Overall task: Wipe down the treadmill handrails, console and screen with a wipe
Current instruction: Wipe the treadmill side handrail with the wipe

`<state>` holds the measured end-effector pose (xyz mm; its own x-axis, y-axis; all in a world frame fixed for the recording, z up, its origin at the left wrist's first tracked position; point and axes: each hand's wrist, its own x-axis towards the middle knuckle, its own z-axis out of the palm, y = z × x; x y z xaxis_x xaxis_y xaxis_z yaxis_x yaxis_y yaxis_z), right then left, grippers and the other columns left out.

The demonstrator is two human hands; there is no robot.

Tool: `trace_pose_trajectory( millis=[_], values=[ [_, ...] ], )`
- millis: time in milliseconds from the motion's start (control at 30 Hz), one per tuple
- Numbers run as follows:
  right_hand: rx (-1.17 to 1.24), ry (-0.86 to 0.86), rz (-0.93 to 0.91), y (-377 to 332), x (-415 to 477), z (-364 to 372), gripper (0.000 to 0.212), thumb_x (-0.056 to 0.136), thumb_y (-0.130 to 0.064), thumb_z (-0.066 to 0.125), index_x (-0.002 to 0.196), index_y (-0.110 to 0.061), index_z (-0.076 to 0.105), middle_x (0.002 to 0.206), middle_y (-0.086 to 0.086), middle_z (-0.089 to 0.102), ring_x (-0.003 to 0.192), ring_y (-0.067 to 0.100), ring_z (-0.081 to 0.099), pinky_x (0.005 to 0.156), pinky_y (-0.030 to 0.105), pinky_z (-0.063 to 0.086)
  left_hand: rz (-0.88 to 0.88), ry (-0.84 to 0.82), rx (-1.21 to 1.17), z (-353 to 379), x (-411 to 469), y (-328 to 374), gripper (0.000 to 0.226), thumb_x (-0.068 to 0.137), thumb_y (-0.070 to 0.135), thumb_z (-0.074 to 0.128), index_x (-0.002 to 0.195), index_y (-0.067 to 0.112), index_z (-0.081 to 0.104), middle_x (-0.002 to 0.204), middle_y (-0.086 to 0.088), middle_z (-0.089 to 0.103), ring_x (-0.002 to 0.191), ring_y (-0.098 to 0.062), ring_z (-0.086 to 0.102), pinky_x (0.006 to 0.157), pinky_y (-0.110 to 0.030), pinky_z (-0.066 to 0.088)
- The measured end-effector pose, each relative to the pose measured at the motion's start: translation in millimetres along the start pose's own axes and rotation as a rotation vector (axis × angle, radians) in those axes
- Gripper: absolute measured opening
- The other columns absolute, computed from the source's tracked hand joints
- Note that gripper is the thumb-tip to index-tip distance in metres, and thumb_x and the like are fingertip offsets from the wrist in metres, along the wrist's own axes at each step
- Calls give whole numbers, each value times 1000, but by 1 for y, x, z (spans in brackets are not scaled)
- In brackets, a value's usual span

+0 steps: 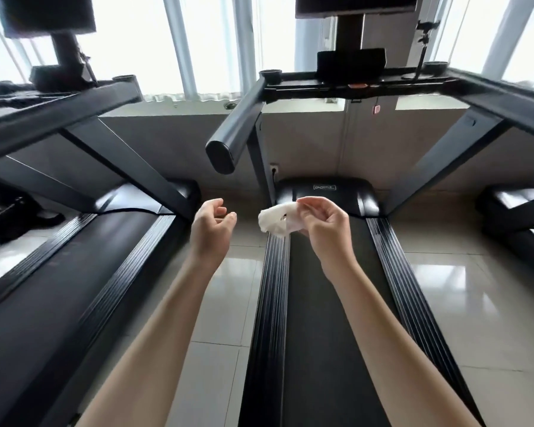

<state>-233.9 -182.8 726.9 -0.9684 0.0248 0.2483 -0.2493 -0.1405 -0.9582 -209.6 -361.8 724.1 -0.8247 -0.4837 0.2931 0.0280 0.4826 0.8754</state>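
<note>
Your right hand (322, 224) pinches the bunched wipe (275, 222) at the fingertips; your left hand (212, 228) hangs loosely curled, empty. Both sit below the left handrail (236, 127). Spread the wipe flat before wrapping that rail.

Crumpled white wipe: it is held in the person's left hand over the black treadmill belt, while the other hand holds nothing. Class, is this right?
Not quite. The head view shows the crumpled white wipe pinched by the fingers of the right hand, not the left. It is over the black treadmill belt, and the other hand, the left hand, holds nothing.
</note>
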Motion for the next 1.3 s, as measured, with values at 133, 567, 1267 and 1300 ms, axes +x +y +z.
trace_pose_trajectory(
  millis=[133, 567, 1267, 1300],
  values=[
    [63, -26, -14, 6, 47, 20, 25, 90, -1, 63, 79, -23, 69, 72, -14, 69, 84, 12, 64, 90, 53, 52, 12, 50, 45, 13, 53, 4, 57, 92, 22, 62, 141, 5, 39, 136, -13, 45, 99, -16, 52, 77, -11, 33],
    [45, -261, 56, -31, 233, 101, 25, 91, 9, 54, 88, -13, 64, 80, -7, 64, 72, -10, 59, 71, 8, 44, -23, 257, 250, 34, 174, 30, 53, 75, 13, 80, 124, 6, 61, 118, -10, 63, 108, -24, 59, 94, -28, 43],
    [-684, -821, -478, -12, 294, 156, 17, 75, -14, 80, 91, -19, 78, 111, 1, 66, 106, 21, 50, 85, 25, 39, -140, 206, 157, 20, 181, 36, 56, 63, 13, 88, 115, 15, 68, 109, 12, 65, 101, 2, 56, 87, -4, 39],
    [-697, -810, -457, -12, 295, 156, 17, 76, -14, 80, 92, -18, 78, 112, 3, 64, 105, 23, 52, 85, 25, 39, -153, 205, 152, 20, 181, 37, 56, 63, 13, 88, 115, 15, 68, 107, 15, 64, 101, 3, 55, 88, -3, 38]
  ],
)
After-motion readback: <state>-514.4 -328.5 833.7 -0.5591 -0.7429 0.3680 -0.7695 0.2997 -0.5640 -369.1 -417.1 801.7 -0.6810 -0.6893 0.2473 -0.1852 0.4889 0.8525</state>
